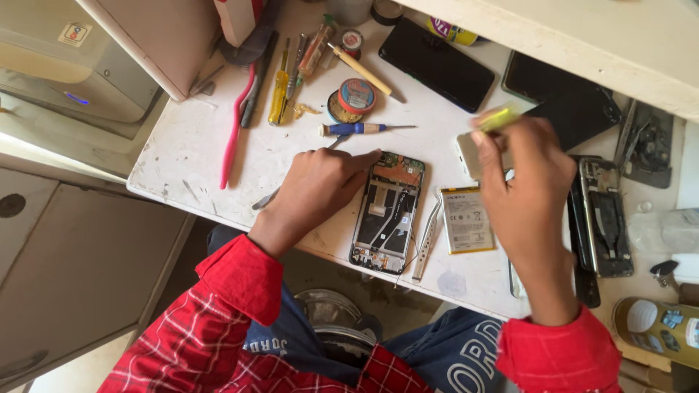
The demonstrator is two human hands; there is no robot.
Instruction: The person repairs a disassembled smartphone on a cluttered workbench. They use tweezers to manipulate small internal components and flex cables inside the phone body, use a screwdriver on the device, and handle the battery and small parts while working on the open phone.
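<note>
Scuffed white worktop, pretty cluttered. Left hand lies flat, pinning top-left corner of opened black phone frame with bare circuit board near worktop's front edge. Right hand raised, fingers pinched on small yellow-green tool, blurry. Flat silver battery lies between hands. Blue-handled screwdriver behind frame. Beige cabinet stands left.

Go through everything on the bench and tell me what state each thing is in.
Phone frame: opened, insides showing, flat.
Battery: out, lying beside the frame.
Left hand: resting on the frame's top edge.
Right hand: raised, pinching a yellow tool, blurred.
Blue screwdriver: lying loose.
</note>
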